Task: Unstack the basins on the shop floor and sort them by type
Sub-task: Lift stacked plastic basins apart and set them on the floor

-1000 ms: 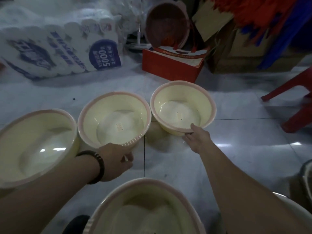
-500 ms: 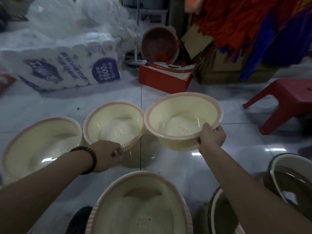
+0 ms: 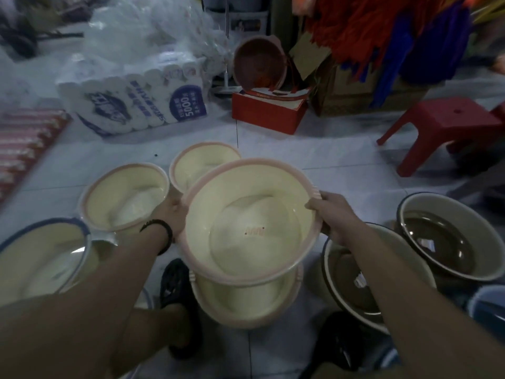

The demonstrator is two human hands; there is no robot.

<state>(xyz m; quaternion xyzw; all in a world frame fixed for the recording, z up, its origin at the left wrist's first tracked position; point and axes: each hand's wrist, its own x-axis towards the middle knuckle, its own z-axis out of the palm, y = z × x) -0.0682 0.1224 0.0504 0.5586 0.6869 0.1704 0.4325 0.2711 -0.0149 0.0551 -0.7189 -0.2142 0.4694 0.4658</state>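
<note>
Head view: I am watching both arms reaching forward, the left hand [image 3: 175,214] curling round the left rim and the right hand [image 3: 332,217] gripping the right rim of the held basin [image 3: 251,233], which is hanging tilted just above the lower basin [image 3: 246,305]. Half a second ago the right hand alone was lifting a basin farther out while the left was gripping a floor basin's rim. Now both are sharing one, with the near floor basin [image 3: 125,198] and far floor basin [image 3: 202,165] sitting beyond the left hand.
</note>
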